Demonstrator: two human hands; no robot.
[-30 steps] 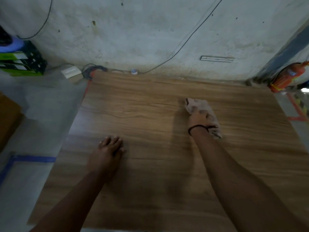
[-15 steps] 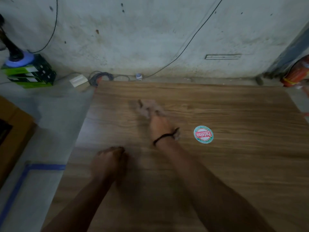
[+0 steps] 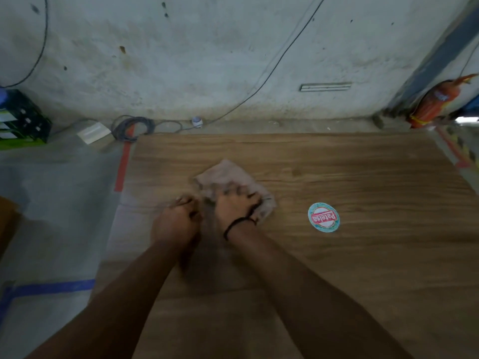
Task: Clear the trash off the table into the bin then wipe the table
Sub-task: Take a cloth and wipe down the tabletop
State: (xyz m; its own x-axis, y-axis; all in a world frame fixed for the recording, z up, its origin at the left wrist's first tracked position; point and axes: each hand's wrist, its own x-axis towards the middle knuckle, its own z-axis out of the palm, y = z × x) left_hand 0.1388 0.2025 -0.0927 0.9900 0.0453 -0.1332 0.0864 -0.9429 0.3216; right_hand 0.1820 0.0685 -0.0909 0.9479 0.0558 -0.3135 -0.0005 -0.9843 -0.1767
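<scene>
A round white and teal sticker (image 3: 323,217) with a red band lies flat on the brown wood-grain table (image 3: 350,281), and its writing, seen upside down, reads "Patelsa". On the floor at the far left stands a green and black box (image 3: 23,117); its contents are not visible. The crumpled beige cloth (image 3: 228,177) lies on the table, left of the sticker and apart from it. The right hand (image 3: 237,208), with a black band on the wrist, grasps the cloth with bent fingers. The left hand (image 3: 177,222) has curled fingers at the cloth's left edge; the blur hides whether it holds it.
</scene>
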